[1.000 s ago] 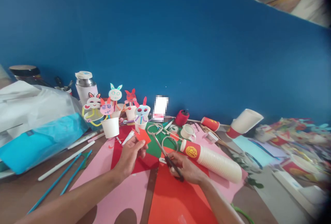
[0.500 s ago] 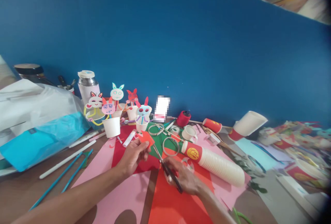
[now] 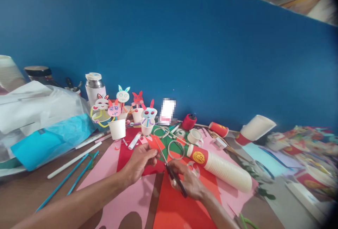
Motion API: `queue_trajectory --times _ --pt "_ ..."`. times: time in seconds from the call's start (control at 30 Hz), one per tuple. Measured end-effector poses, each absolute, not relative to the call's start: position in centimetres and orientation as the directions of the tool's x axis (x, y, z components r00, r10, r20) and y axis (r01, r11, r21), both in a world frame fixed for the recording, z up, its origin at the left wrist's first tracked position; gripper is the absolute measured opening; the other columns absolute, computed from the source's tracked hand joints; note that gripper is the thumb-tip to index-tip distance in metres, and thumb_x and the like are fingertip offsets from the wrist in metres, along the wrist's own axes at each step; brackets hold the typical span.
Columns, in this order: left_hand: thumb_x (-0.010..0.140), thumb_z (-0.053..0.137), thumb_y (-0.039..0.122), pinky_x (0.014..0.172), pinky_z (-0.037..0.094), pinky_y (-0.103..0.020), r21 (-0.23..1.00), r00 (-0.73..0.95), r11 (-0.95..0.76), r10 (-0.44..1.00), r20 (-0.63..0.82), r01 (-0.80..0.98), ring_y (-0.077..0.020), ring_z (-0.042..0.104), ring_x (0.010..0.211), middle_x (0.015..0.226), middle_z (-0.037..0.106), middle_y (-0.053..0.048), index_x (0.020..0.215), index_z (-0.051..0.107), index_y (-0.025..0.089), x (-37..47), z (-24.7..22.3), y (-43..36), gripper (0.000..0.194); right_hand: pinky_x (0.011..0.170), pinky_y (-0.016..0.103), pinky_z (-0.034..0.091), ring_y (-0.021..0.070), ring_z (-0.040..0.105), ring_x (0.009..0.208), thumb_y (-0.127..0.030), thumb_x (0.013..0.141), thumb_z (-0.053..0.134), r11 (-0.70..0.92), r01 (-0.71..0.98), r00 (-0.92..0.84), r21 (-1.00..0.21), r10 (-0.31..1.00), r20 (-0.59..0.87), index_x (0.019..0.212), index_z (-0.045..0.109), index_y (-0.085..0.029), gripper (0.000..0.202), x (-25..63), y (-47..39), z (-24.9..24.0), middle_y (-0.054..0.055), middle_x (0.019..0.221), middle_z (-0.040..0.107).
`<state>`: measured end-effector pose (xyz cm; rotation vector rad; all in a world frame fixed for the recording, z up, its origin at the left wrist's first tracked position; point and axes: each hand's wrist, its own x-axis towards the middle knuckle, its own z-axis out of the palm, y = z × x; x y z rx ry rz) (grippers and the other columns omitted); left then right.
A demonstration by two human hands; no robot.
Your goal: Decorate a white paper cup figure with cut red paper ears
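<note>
My left hand (image 3: 139,161) pinches a small piece of orange-red paper (image 3: 157,143) between thumb and fingers. Black-handled scissors (image 3: 176,181) are gripped in my right hand (image 3: 188,180), their slim blades pointing up and left along the paper's right side. Whether the blades touch the paper, I cannot tell. Beneath both hands lie coloured sheets: pink (image 3: 126,197), dark red (image 3: 123,158) and orange-red (image 3: 182,208). Just past my left hand lies a white glue stick (image 3: 135,141), and a clear tape ring (image 3: 176,150) lies beyond the scissors.
Paper cups with rabbit-faced figures (image 3: 117,129) stand at the back left, near a flask (image 3: 95,88). To the right lies a long stack of paper cups (image 3: 227,172). A white mug (image 3: 194,136) and a red spool (image 3: 189,121) sit toward the blue wall (image 3: 185,45). A plastic bag (image 3: 52,116) fills the left.
My left hand has shifted slightly and turned the orange-red paper, which now shows lower, beside the blades. The scissors stay nearly in place. The whole view has moved a little.
</note>
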<state>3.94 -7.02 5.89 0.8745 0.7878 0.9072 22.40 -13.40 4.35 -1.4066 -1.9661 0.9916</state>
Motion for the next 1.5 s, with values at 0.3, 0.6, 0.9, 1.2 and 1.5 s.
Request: queue_trajectory --times 0.3,0.6,0.9,1.2,1.5 --pt "0.065 0.064 0.021 0.043 0.037 -0.015 0.861 0.45 0.434 0.845 -0.289 -0.264 -0.0035 0.046 0.041 0.057 0.058 0.0 0.067 0.057 0.013 3.9 5.3 -6.8 0.011 0.061 0.023 0.042 0.0132 0.051 0.066 -0.012 0.066 0.049 0.165 0.474 -0.348 -0.865 0.937 -0.012 0.092 0.05 -0.022 0.028 22.3 -13.3 4.2 -0.003 0.073 0.054" --pt "0.065 0.061 0.016 0.045 0.039 -0.017 0.843 0.493 0.457 0.824 -0.281 -0.282 -0.0046 0.049 0.044 0.059 0.059 0.0 0.067 0.057 0.013 3.8 5.1 -6.3 0.006 0.059 0.024 0.042 0.0132 0.05 0.062 -0.024 0.07 0.053 0.117 0.41 -0.337 -0.905 0.941 -0.031 0.09 0.05 -0.021 0.02 22.3 -13.2 4.1 -0.002 0.07 0.053" --pt "0.066 0.061 0.019 0.045 0.039 -0.017 0.849 0.471 0.455 0.831 -0.297 -0.267 -0.0055 0.05 0.045 0.059 0.06 -0.001 0.071 0.056 0.013 3.9 5.1 -6.5 0.01 0.056 0.023 0.037 0.0117 0.044 0.058 -0.027 0.072 0.056 0.083 0.346 -0.349 -0.935 0.936 -0.046 0.092 0.049 -0.02 0.022 22.3 -13.1 3.3 -0.003 0.066 0.048" --pt "0.067 0.058 0.018 0.043 0.038 -0.016 0.867 0.459 0.446 0.832 -0.311 -0.223 -0.0046 0.049 0.042 0.058 0.06 0.0 0.068 0.054 0.012 3.9 5.1 -6.4 0.007 0.055 0.024 0.037 0.0114 0.043 0.056 -0.029 0.072 0.055 0.075 0.309 -0.359 -0.948 0.932 -0.043 0.092 0.049 -0.02 0.023 22.3 -13.2 3.1 -0.003 0.065 0.047" --pt "0.067 0.057 0.018 0.042 0.037 -0.016 0.872 0.458 0.441 0.833 -0.31 -0.213 -0.0052 0.049 0.042 0.058 0.06 0.0 0.066 0.054 0.012 3.8 5.0 -6.4 0.006 0.056 0.024 0.037 0.0115 0.043 0.056 -0.026 0.071 0.056 0.067 0.317 -0.348 -0.946 0.936 -0.051 0.09 0.05 -0.02 0.021 22.2 -13.2 3.4 -0.004 0.064 0.047"
